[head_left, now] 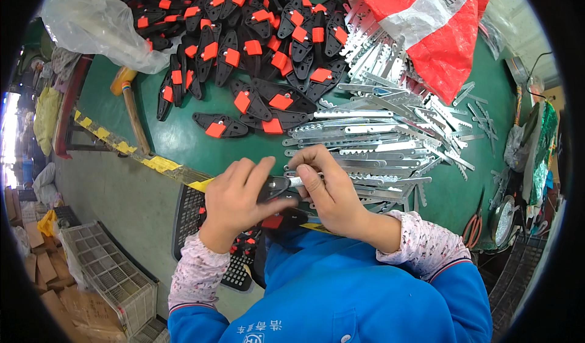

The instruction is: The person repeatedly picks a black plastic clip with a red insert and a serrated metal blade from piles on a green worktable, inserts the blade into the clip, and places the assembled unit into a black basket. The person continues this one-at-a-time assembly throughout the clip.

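Blue jacket [378,282], white lettering [261,326]; handheld black piece [278,185].

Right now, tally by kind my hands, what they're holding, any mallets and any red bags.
Hands: 2 (left hand, right hand)
Held black piece: 1
Held silver strip: 1
Mallet: 1
Red bag: 1
Total: 6

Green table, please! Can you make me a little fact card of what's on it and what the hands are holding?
Place: green table
Left hand: holds a black part
Right hand: pinches a silver strip at the black part
Far side: heap of black pieces with red blocks
Nearer, right: loose metal strips
Far right: red bag
Left: mallet
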{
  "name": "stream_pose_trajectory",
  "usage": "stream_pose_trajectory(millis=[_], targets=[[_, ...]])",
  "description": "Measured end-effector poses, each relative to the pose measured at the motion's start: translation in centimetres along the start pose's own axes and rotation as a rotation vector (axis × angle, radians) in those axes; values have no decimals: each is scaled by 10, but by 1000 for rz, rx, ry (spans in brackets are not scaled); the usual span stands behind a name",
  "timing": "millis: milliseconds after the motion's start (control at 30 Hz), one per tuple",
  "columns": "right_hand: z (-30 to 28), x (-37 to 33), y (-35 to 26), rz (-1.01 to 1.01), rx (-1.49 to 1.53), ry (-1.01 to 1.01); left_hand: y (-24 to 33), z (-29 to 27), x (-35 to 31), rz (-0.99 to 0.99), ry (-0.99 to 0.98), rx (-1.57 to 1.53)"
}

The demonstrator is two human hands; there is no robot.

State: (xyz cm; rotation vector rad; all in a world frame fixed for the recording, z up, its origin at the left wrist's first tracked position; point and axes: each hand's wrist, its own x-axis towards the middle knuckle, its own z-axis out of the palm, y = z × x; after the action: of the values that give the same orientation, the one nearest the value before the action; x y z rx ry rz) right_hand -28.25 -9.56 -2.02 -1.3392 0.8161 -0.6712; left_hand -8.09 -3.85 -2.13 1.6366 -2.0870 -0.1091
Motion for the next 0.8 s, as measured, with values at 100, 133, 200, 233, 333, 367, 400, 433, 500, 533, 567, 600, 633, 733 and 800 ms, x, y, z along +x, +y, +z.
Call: stream_pose_trajectory(millis=[100,133,200,233,333,367,400,433,500,533,567,600,633,733,800], targets=[[-6,9,-13,-65,-94,-66,-11,5,-4,0,58,3],[-9,11,-13,-81,-139,-92,-14,4,-6,-4,49,9],[-7,14,-13,-107,-113,-77,-16,2,-7,10,65,-47],[-4,16,-12,-127,-124,-76,-20,0,-4,27,65,-48],[-10,41,5,-384,-490,-43,-25,0,-3,-14,-84,-74],[-16,56,13,-501,-666,-24,-29,1,-4,-12,-142,-66],[-18,74,15,-615,-828,119,-33,2,-5,-13,-196,-56],[-23,89,19,-642,-970,127,-36,4,-8,-40,-292,-106],[-21,102,25,-649,-1178,91,-36,2,-9,-24,-264,-172],[-18,104,26,-622,-1245,49,-35,3,-8,-14,-254,-212],[-14,105,27,-593,-1312,6,-37,2,-10,-63,-274,-235],[-10,103,26,-552,-1214,30,-37,0,-11,-121,-248,-210],[-4,98,24,-514,-1125,49,-36,-1,-11,-180,-214,-191],[3,75,18,-339,-720,42,-33,9,-8,-321,-88,-206],[2,63,-14,42,-337,-98,-23,1,-3,-575,-155,-805]])
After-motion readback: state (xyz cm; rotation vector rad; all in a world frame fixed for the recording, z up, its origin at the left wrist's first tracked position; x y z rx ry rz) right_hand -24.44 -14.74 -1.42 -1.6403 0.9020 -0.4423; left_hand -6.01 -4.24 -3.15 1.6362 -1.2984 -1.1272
